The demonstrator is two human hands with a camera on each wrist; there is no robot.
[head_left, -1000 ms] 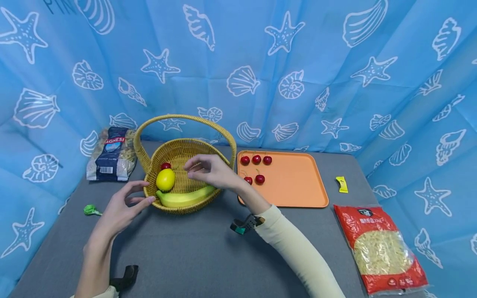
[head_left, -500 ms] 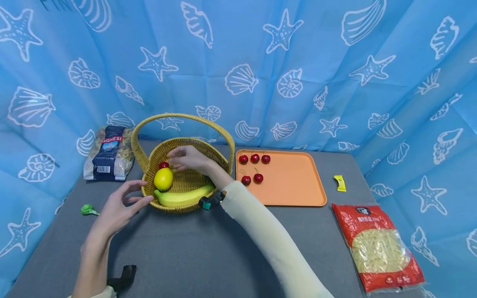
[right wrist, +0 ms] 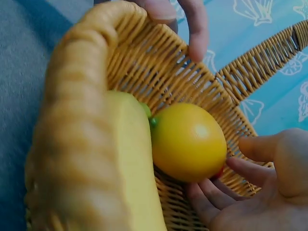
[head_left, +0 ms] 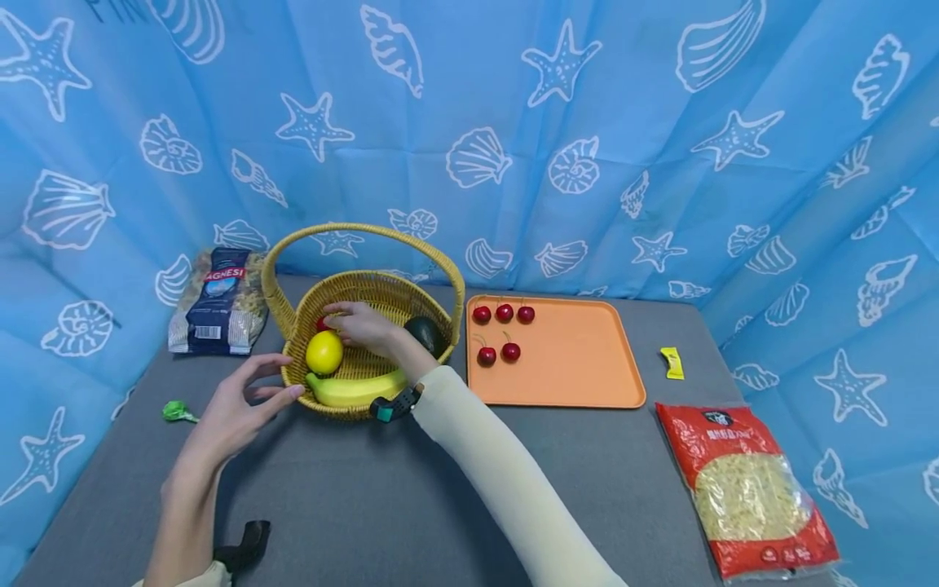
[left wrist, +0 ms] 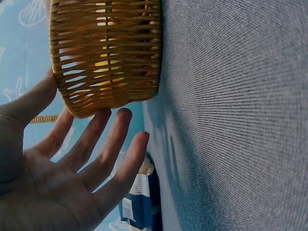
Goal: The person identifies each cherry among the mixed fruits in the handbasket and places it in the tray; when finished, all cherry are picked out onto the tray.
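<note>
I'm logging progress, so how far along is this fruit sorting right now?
Five red cherries already lie on the orange plastic tray. The right hand reaches into the woven wicker basket at another red cherry behind the yellow lemon; the left hand touches the rim. Banana remains inside.

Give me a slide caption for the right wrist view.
Right hand reaches past a lemon and banana inside a wicker basket.

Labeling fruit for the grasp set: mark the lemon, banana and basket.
lemon point(head_left: 324, 352), head view, middle of the yellow skin.
banana point(head_left: 355, 390), head view, mid-length of its body.
basket point(head_left: 364, 230), head view, top of the woven handle.
</note>
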